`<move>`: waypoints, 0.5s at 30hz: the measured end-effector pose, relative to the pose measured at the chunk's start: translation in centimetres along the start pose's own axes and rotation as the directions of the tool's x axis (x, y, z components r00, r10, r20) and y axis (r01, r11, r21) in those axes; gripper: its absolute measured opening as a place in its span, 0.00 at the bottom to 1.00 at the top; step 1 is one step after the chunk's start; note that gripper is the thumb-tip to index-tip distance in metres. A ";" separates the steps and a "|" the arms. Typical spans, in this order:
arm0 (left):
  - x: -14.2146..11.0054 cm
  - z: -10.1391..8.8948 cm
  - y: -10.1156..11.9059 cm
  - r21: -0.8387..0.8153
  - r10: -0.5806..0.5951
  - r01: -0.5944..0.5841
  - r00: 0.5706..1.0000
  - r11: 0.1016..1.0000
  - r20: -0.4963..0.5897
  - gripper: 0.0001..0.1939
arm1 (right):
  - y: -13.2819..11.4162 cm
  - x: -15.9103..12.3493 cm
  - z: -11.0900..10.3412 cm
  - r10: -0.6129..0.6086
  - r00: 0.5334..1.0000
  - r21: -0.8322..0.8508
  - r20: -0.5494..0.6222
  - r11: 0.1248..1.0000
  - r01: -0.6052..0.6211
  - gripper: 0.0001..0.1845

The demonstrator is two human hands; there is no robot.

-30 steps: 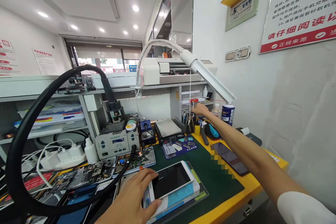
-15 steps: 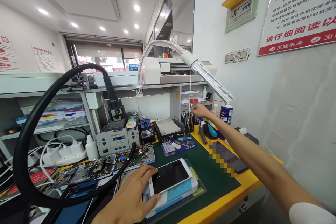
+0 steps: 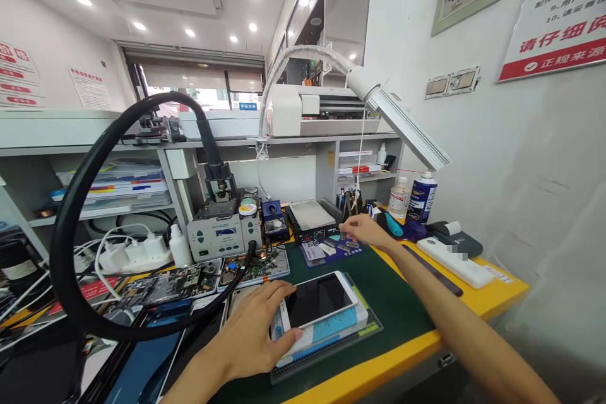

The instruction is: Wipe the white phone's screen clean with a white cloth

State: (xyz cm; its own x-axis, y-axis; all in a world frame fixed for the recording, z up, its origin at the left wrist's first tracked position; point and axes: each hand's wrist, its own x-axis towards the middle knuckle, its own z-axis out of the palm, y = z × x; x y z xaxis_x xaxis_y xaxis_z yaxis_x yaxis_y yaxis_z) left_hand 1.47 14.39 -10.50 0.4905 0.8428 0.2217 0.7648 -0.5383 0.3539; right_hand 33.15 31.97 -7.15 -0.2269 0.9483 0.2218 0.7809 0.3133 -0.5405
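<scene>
A white smartphone [image 3: 319,300] with a dark screen lies face up on a white and blue box [image 3: 331,328], which rests on a dark gridded pad. My left hand [image 3: 258,328] grips the phone's left end, thumb at the near edge and fingers at the far edge. Reaching forward, my right hand [image 3: 365,230] is above the back of the green mat [image 3: 392,300], its fingertips pinched together. What they hold, if anything, I cannot make out. Just behind it stands a group of pens and slim tools [image 3: 348,202]. A blue card with small parts [image 3: 326,251] lies below the hand.
The hot-air station [image 3: 222,237] stands at the back left, its black hose [image 3: 71,214] looping across the left side. Opened phones [image 3: 165,290] lie below it. A lamp [image 3: 407,126] overhangs the right. A spray can [image 3: 421,197] and a white power bank-like slab [image 3: 454,262] are at right.
My right hand has come down and nearer, away from the upright tools toward the mat. My left hand keeps its grip on the smartphone. The view has tilted down and shifted left.
</scene>
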 end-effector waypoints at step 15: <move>0.2 -0.9 0.4 0.060 -0.014 0.012 0.999 0.998 0.038 0.35 | 2.1 -0.9 5.8 -0.077 0.975 0.025 -0.211 0.996 0.084 0.18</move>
State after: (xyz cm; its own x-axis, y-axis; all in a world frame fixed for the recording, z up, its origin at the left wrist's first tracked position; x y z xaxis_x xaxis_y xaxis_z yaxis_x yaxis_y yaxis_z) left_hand 1.49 14.32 -9.46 0.4953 0.8494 0.1821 0.7941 -0.5276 0.3017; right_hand 31.61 32.07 -13.24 -0.1584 0.8895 0.4285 0.7446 0.3926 -0.5398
